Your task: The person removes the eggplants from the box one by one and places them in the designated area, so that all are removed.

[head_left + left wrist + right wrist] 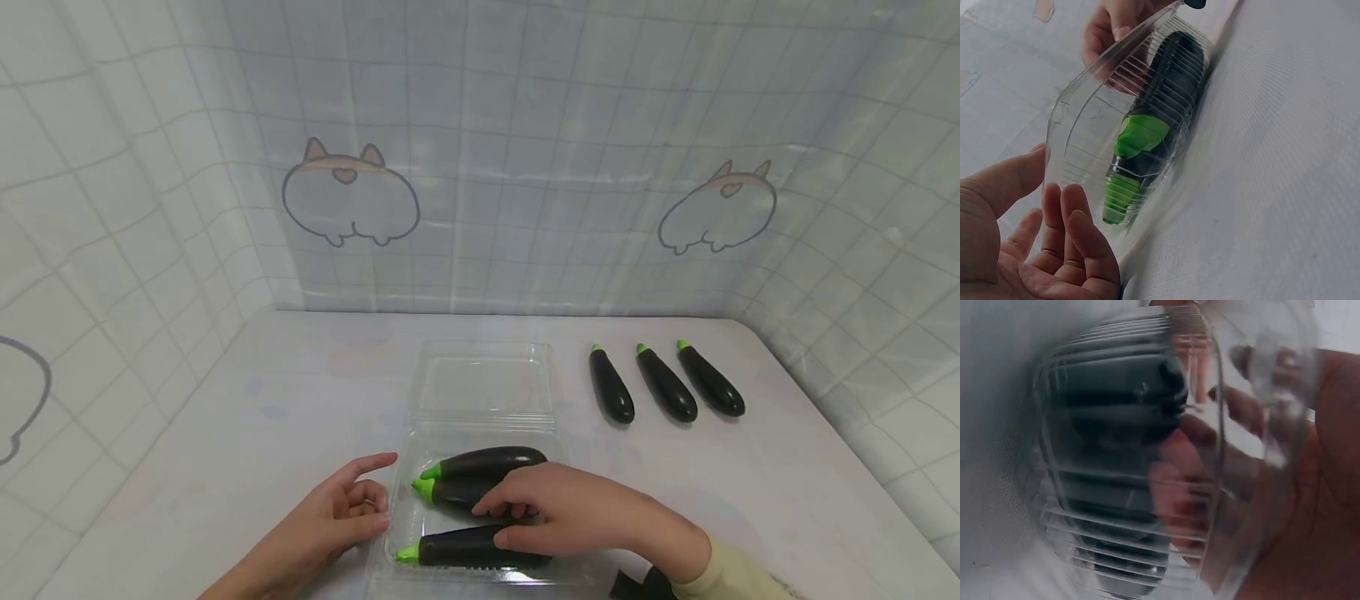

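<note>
A clear plastic clamshell box [480, 425] lies with its lid [480, 379] folded back. Inside are three dark eggplants with green stems: a far one [491, 461], a middle one [457, 493] and a near one [457, 547]. My right hand [570, 508] reaches over the box's right side. Its thumb lies on the near eggplant and its fingers dip between that one and the middle one, their tips partly hidden. At the box's left edge, my left hand [1054, 244] has loosely bent fingers by the clear wall and its thumb at the rim.
Three more eggplants lie in a row at the back right: a left one [611, 386], a middle one [666, 383] and a right one [711, 379]. Grid-patterned sheeting [480, 208] walls the white table [262, 400]. A black object [641, 585] shows beside the right sleeve.
</note>
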Tool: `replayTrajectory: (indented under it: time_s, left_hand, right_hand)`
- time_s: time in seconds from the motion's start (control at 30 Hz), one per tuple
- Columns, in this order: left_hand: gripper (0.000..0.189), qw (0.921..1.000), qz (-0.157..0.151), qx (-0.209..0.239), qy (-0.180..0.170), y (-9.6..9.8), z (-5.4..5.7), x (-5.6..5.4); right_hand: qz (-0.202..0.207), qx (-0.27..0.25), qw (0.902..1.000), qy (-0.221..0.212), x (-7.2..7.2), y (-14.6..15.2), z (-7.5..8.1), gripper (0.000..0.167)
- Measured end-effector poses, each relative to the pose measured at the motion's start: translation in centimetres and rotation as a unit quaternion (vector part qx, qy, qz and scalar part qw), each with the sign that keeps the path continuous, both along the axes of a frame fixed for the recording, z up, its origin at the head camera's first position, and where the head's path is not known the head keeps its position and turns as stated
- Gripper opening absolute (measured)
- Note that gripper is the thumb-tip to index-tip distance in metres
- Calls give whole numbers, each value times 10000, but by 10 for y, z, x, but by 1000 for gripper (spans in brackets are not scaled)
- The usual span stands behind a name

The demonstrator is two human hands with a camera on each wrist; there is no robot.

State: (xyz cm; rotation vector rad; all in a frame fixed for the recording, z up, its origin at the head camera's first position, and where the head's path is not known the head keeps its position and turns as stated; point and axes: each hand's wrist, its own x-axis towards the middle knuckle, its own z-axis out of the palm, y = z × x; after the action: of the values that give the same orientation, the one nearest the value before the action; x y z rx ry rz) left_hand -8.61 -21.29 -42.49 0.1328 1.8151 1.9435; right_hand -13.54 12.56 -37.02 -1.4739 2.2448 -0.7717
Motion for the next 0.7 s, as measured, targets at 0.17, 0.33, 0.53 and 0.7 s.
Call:
replayTrajectory:
  time_s: [0.17, 0.33, 0.53, 0.7]
  left_hand:
    - [75, 10000, -22, -48, -13, 0, 0, -1]
    - [76, 10000, -26, -84, 7, 0, 0, -1]
    - [75, 9999, -55, -87, 40, 0, 0, -1]
    - [75, 10000, -63, -75, 15, 0, -1, -1]
  right_hand:
    - [163, 324, 9976, 587, 5, -2, -1, 32]
    - [64, 655, 9925, 1033, 12, -3, 0, 32]
    - [-59, 754, 9864, 1457, 16, -6, -4, 34]
    - [-203, 746, 9886, 1295, 15, -10, -7, 37]
